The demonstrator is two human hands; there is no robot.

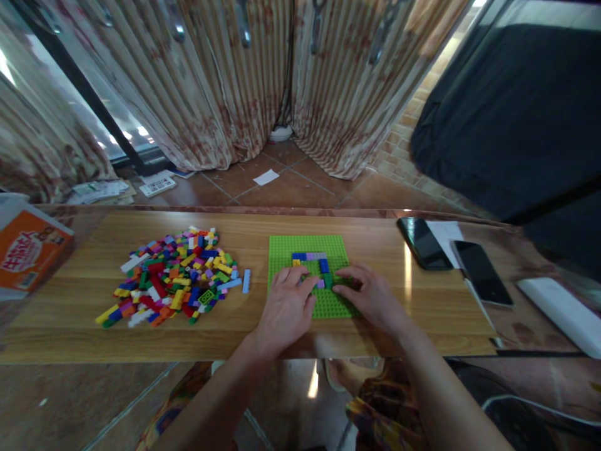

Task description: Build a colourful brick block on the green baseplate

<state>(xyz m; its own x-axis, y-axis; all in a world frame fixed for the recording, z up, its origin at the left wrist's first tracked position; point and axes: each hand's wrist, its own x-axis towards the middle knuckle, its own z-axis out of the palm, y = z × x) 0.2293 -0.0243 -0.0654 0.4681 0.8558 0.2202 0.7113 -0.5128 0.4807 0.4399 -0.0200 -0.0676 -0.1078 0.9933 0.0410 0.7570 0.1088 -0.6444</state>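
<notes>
A bright green baseplate [282, 245] lies on the wooden board. An outline of low toy bricks stands on it, with a blue brick [324, 266] on its right side and a dark green brick [328, 280] below that. My left hand [287, 300] rests over the plate's lower left part, fingers apart and covering some bricks. By its index fingertip is a pinkish-purple brick [320, 284]. From the right, my right hand [369, 294] reaches in with thumb and index finger parted, their tips close beside the dark green brick. Whether they touch it I cannot tell.
Left on the wooden board [375, 326] lies a heap of mixed toy bricks [173, 275], with a light blue brick [246, 280] beside it. An orange box [32, 250] stands far left. Two dark phones [425, 243] and a white long object [561, 313] lie at right.
</notes>
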